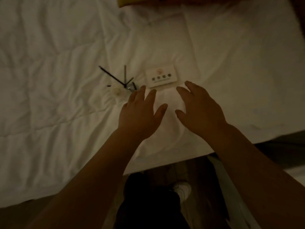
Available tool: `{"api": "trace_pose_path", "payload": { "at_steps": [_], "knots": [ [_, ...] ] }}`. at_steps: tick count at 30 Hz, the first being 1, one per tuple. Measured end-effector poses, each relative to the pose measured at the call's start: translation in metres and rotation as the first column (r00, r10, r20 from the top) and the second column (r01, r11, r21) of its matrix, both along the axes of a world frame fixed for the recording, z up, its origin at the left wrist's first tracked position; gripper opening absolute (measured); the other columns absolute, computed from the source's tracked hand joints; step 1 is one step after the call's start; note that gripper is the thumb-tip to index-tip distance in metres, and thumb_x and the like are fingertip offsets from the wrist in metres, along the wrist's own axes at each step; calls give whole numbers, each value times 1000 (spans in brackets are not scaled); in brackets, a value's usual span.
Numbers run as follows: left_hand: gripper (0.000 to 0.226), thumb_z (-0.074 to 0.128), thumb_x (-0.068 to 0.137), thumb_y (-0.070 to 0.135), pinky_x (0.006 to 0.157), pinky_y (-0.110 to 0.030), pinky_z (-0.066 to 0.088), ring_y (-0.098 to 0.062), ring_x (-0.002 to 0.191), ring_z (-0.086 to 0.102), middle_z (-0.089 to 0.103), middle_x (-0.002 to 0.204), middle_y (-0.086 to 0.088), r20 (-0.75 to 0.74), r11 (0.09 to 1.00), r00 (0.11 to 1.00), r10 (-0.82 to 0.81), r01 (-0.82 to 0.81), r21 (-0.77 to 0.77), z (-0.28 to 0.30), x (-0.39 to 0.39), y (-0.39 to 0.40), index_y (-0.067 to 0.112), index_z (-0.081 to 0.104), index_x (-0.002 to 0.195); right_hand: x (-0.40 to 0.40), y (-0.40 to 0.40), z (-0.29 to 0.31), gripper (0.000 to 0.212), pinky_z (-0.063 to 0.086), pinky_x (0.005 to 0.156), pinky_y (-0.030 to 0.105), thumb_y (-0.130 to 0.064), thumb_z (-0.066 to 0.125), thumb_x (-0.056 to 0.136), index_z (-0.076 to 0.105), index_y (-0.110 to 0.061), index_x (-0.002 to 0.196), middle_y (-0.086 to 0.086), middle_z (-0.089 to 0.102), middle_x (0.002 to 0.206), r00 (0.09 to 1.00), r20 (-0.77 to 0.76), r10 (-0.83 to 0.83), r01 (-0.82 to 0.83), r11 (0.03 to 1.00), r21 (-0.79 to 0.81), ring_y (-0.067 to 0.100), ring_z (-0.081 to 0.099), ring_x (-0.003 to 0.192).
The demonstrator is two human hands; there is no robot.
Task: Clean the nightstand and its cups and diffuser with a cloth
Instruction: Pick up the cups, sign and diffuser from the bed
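**Both hands spread over the bed beside the diffuser**

The diffuser (pixel 119 90) lies on the white bedding (pixel 49 80) in dim light. It shows as a small pale round body, blurred, sunk a little into the creased cover, with thin dark reed sticks (pixel 113 78) fanning up and away from it toward the far side of the bed. One stick points up and left, one stands nearly straight in the frame, and shorter ones splay to the right. A small dark bit lies on the cover just left of the body. Whether the body is upright or tipped over cannot be told.

The left hand (pixel 142 116) reaches forward over the bed, palm down, fingers straight and spread; its grip is wide open and holds nothing. Its fingertips (pixel 142 88) end just right of the diffuser's reeds, near but apart from them. The right hand (pixel 199 111) is alongside, also palm down with relaxed, parted fingers and nothing in its grip. Whether either palm presses the cover or hovers above it is unclear.

Just beyond the gap between the two hands lies a small white card (pixel 162 78) with print on it, flat on the bedding, to the right of the diffuser. The nearest fingertips of each hand stop just short of its near edge.
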State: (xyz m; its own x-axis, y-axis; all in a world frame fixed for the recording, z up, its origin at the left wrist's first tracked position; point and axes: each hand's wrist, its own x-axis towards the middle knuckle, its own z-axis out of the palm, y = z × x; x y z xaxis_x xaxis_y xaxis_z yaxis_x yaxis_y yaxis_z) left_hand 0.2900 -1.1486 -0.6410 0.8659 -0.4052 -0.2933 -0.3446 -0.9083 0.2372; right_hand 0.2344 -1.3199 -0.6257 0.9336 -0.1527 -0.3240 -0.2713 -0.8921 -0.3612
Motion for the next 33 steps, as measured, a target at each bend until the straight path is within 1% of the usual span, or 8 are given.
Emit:
{"api": "trace_pose_path", "payload": {
  "at_steps": [5,9,15,19,22,27,31,33],
  "knots": [
    [64,27,88,66,84,-43,48,-29,114,53,56,129,-7,-16,997,997,80,-80,8,-14,22,56,22,49,128,44,38,-14,68,34,108,44,-37,61,89,31,-23,149,6,22,159,998,12,65,-65,998,-27,24,20,145],
    [55,41,89,59,71,-36,45,-26,102,57,57,117,-5,17,992,993,117,-116,-42,-20,38,79,16,57,118,71,46,-27,67,31,110,45,-38,59,90,30,-22,149,6,18,161,994,-15,105,-105,994,-38,26,18,146],
    [63,57,74,55,69,-35,45,-27,102,56,53,123,-7,1,972,991,137,-134,-195,-32,77,85,16,48,123,112,39,-37,68,26,111,46,-37,63,89,35,-17,147,13,27,156,995,-8,99,-99,986,-133,31,22,142],
    [54,76,77,34,85,-42,51,-27,112,55,55,126,-6,-84,924,995,59,-86,-373,-40,94,77,16,57,124,128,31,-38,76,25,113,49,-46,66,83,33,-20,147,11,33,151,990,-92,109,-123,979,-164,33,27,139],
    [37,77,77,17,87,-48,51,-26,104,60,64,114,-9,-133,850,989,58,-118,-513,-39,103,70,11,66,112,135,28,-37,77,36,104,50,-51,72,76,41,-21,139,9,43,138,987,-120,103,-124,974,-188,33,38,128],
    [31,75,78,9,87,-42,51,-25,101,63,67,109,-8,-162,809,984,70,-151,-567,-34,103,65,8,69,108,137,27,-35,76,41,82,41,-53,79,68,49,-20,130,10,43,125,985,-153,77,-102,980,-168,31,41,115],
    [29,75,77,5,85,-34,51,-22,98,64,68,106,-7,-153,787,986,67,-147,-600,-32,101,65,7,70,105,131,28,-33,53,44,84,41,-45,70,82,54,-21,127,8,55,119,983,-144,113,-134,981,-140,30,49,110],
    [31,76,75,4,84,-27,48,-20,99,63,68,106,-4,-107,797,993,53,-106,-594,-31,99,64,7,70,105,127,25,-31,36,45,77,35,-37,66,88,61,-20,120,7,63,111,990,-98,102,-111,990,-87,27,56,102]
  ]
}}
